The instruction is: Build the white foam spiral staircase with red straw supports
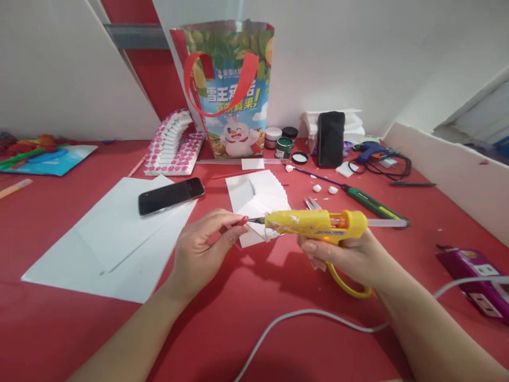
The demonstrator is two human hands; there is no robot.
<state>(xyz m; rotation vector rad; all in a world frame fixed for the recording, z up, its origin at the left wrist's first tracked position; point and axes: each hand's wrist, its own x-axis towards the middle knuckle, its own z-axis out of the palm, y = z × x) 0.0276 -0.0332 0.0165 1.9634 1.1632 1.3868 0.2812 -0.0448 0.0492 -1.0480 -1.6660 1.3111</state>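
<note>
My right hand (pixel 350 260) grips a yellow hot glue gun (pixel 298 222) by its handle, with a clear glue stick (pixel 385 223) poking out of its back. An orange light glows on the gun, and its nozzle points left. My left hand (pixel 204 249) is closed in a pinch right at the nozzle's tip; whatever small thing lies between the red-nailed finger and thumb is too hidden to name. Behind the gun sits a white piece of fanned, stepped paper or card (pixel 264 193), partly covered by the gun and touching the red table (pixel 222 329).
White sheets (pixel 99 239) with a black phone (pixel 170 196) lie left. A printed bag (pixel 238 127), paint jars (pixel 283 147) and a pink-dotted stepped model (pixel 173 148) stand behind. To the right are a green-handled tool (pixel 374 204), a purple power strip (pixel 473 281) and a white cable (pixel 310 313).
</note>
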